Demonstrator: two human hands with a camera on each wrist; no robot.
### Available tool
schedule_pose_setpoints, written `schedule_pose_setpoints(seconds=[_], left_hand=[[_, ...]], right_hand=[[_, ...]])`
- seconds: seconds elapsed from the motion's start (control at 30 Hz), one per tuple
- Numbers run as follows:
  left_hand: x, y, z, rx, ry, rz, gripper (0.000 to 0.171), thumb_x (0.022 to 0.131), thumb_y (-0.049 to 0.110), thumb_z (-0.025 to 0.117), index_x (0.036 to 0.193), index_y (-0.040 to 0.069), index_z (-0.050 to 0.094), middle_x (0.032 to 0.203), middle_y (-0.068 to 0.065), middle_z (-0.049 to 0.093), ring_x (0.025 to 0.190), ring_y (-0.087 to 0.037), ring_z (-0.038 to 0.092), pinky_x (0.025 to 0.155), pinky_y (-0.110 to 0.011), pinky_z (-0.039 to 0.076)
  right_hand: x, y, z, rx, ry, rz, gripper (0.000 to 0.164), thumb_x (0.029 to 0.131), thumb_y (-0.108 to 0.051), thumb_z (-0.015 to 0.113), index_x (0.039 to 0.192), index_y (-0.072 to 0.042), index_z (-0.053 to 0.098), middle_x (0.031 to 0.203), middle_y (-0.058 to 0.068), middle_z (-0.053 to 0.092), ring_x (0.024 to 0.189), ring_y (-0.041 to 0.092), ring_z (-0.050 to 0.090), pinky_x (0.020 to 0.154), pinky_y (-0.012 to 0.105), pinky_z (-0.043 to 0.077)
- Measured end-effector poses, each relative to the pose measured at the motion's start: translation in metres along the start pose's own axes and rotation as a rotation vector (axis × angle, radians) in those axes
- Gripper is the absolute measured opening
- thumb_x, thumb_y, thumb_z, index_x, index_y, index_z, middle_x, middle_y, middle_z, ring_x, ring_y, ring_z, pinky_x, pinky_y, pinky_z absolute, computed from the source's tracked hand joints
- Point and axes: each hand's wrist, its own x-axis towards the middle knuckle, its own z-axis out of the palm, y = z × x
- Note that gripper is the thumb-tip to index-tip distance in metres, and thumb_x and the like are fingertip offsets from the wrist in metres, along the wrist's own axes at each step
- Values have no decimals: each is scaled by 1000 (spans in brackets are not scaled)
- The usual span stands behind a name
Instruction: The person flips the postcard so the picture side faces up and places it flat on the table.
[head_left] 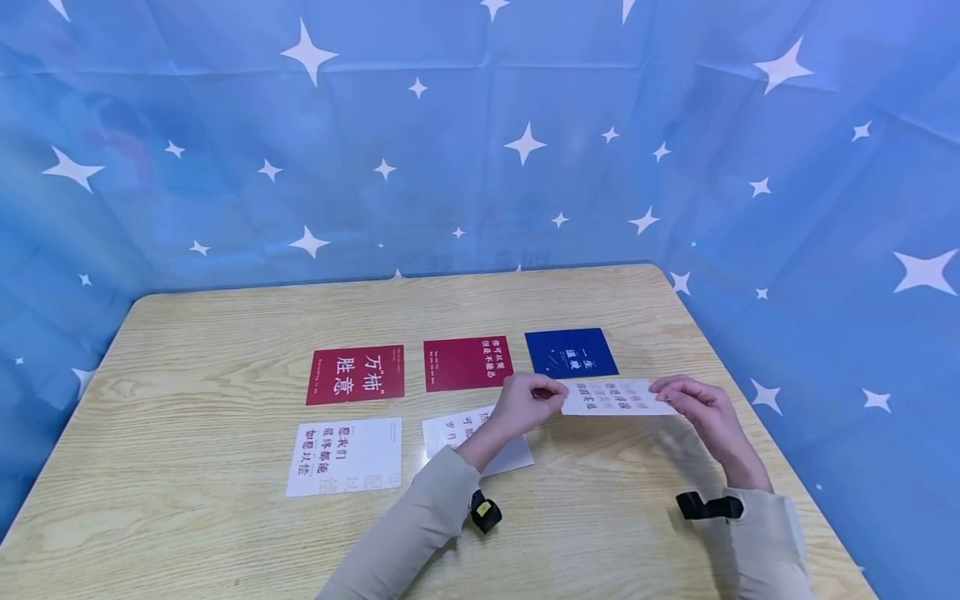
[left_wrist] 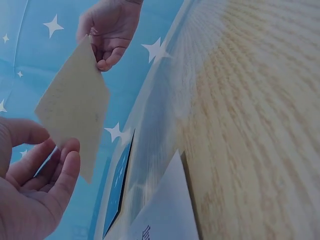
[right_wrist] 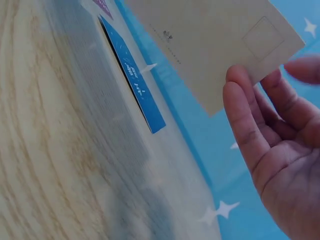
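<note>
A white postcard (head_left: 617,398) with rows of printed characters is held up above the right part of the table. My left hand (head_left: 527,402) pinches its left end between thumb and fingers. At the opposite end, my right hand (head_left: 705,417) pinches the edge the same way. The wrist views show the underside of this postcard (right_wrist: 210,45), plain, with a small stamp box printed near one corner. Partly covered by the left wrist, a white card (head_left: 510,454) lies on the table. Just beyond the held postcard is a dark blue card (head_left: 572,353).
Two red cards (head_left: 356,375) (head_left: 467,363) lie in the back row, left of the blue one. Another white card (head_left: 345,457) lies at the front left. The wooden table (head_left: 210,350) ends at a blue star-patterned curtain (head_left: 450,150) behind and along both sides.
</note>
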Motion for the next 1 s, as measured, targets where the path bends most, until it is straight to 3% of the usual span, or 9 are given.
schedule_pose_setpoints(seconds=[0.17, 0.27, 0.43, 0.53, 0.73, 1.0], left_hand=[[-2, -1, 2, -49, 11, -53, 21, 76, -3, 71, 96, -1, 70, 92, -7, 67, 72, -6, 59, 65, -17, 51], [-3, -1, 4, -62, 16, -70, 32, 73, -6, 73, 105, -4, 67, 109, -10, 63, 72, -7, 60, 64, -18, 52], [-5, -4, 9, -26, 15, -92, 48, 70, -10, 74, 116, -8, 60, 131, -17, 51, 71, -8, 61, 63, -17, 52], [-6, -7, 12, 11, 21, -106, 50, 69, -10, 74, 116, -8, 59, 127, -17, 54, 68, -7, 60, 62, -15, 51], [-7, -13, 17, 81, 28, -105, 46, 68, -8, 75, 112, -8, 61, 97, -13, 59, 64, -5, 55, 58, -15, 48], [-11, -18, 22, 119, 13, -141, 48, 68, -6, 75, 113, -9, 60, 110, -16, 59, 66, -5, 58, 58, -13, 49]], right_hand=[[-1, 4, 0, -133, 26, 36, 15, 82, 17, 57, 90, 6, 63, 103, 3, 64, 94, 8, 58, 68, 14, 47], [-1, 5, -1, -149, -22, 59, 21, 80, 18, 59, 100, 12, 59, 105, 6, 62, 87, 8, 59, 64, 16, 49], [-2, 6, -3, -215, -87, 173, 38, 81, 14, 61, 117, 17, 50, 106, 5, 62, 82, 9, 62, 61, 20, 51], [-4, 8, -5, -241, -121, 218, 42, 81, 13, 61, 121, 17, 47, 101, 7, 64, 82, 10, 62, 60, 22, 51], [-7, 16, -9, -214, -176, 253, 44, 83, 10, 61, 123, 18, 44, 98, 12, 64, 83, 14, 63, 62, 23, 52], [-8, 19, -9, -256, -189, 318, 48, 82, 5, 64, 125, 16, 45, 102, 15, 62, 85, 12, 61, 67, 22, 51]])
